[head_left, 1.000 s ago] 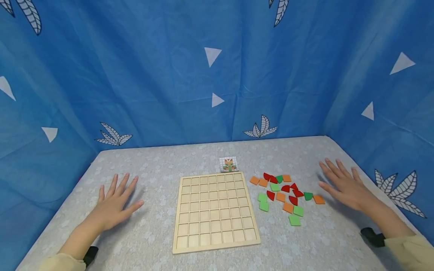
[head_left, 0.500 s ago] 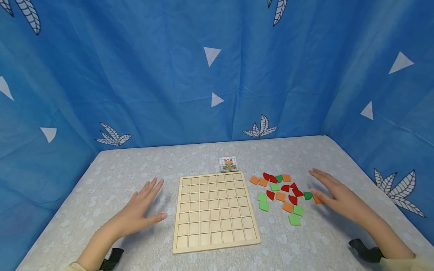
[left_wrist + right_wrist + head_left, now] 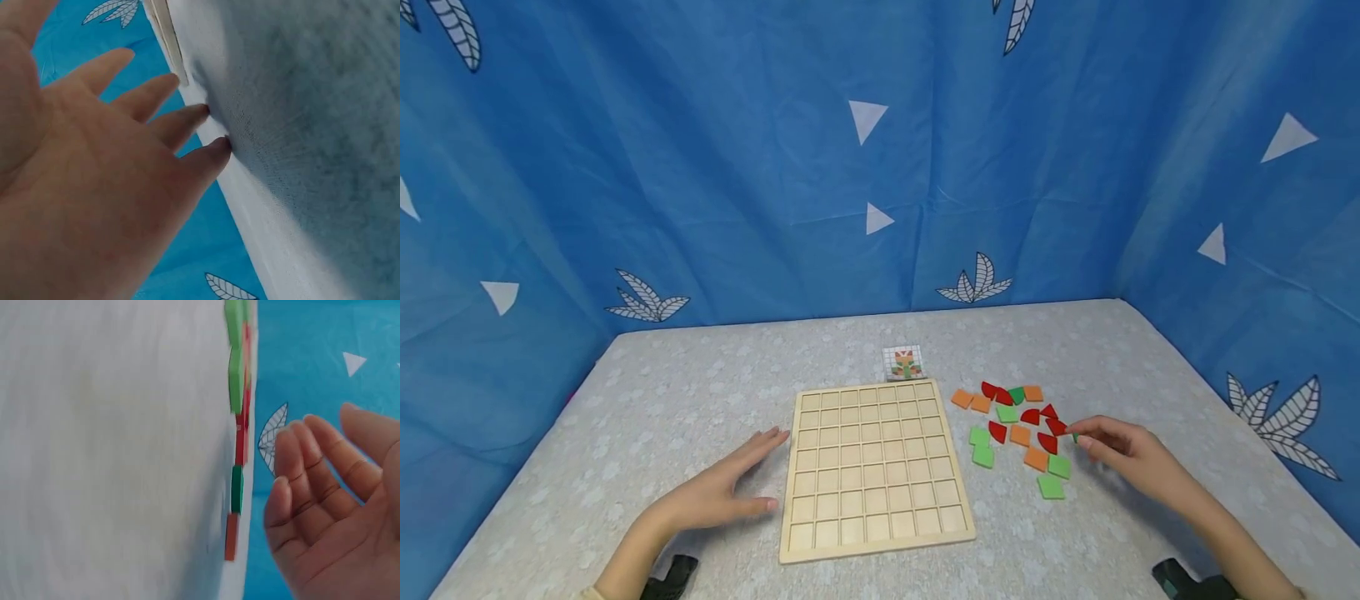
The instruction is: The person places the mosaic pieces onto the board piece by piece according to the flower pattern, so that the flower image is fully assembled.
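Many flat tiles [image 3: 1020, 435], orange, red and two greens, some square and some rounded wedges, lie to the right of the gridded board [image 3: 876, 475] in your head view; they should handle light, stiff and perhaps slick, so pinch opposite edges; the pale board looks rigid, best held by its rim; your left hand [image 3: 715, 492] hovers just left of it, while your right hand [image 3: 1127, 454] curves over the tiles farthest right of it; your left wrist view shows spread fingers grasping nothing, though you cannot tell whether they touch the board; your right wrist view shows relaxed fingers, also holding nothing; there a dark green tile [image 3: 237, 489] lies flat between a red tile [image 3: 241, 442] and an orange tile [image 3: 231, 537].
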